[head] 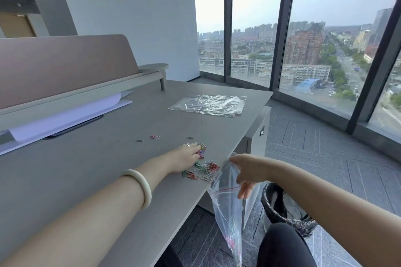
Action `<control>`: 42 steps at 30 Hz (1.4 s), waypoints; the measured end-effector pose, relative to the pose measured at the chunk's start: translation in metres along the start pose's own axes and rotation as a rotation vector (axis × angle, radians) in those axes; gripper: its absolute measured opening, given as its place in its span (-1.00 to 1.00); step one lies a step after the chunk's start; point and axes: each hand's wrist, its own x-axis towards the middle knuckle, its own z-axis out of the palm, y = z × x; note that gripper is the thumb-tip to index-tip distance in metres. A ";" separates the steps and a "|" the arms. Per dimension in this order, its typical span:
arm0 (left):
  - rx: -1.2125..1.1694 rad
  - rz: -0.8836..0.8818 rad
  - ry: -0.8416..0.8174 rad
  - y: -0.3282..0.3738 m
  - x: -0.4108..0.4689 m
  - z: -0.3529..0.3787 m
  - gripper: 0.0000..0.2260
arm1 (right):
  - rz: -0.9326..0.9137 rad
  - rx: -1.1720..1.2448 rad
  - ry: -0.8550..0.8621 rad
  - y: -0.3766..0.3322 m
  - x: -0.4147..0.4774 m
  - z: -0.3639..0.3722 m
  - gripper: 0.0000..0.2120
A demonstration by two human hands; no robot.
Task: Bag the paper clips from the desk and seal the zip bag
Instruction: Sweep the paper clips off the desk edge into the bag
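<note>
The paper clips lie in a loose, many-coloured pile on the desk, close to its near right edge. The left grip lies on the pile's far-left side, palm down, its fingers bent round a small bunch of clips. A ring sits on one finger and a pale bangle circles the wrist, back along the arm from the pile.

Just to the right of the pile, past the desk's edge, the right grip holds the zip bag. The thumb pinches the bag's upper lip level with the pile, and the other fingers are tucked in at the red zip line, so the mouth gapes toward the clips. The bag hangs down below the pile, beside the desk, and a few coloured clips show through the plastic near its bottom.

Beyond the pile, farther from the person, three stray clips lie apart on the desk. Well beyond those lie flat spare bags, clear and crinkled. Far to the pile's left, white sheets of paper are slipped under the desk's raised back panel. Below and right of the pile, on the floor, stands a bin with a black liner, partly behind the right forearm.
</note>
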 end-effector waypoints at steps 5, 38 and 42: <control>-0.008 0.132 -0.035 0.001 -0.010 0.009 -0.59 | 0.106 0.224 -0.094 -0.005 -0.004 0.004 -0.60; 0.172 0.264 0.043 0.000 -0.043 -0.003 -0.59 | 0.158 0.501 -0.077 -0.001 0.004 0.009 -0.51; 0.256 0.226 -0.023 -0.007 -0.061 0.008 -0.57 | 0.090 0.458 -0.146 -0.001 0.010 0.009 -0.50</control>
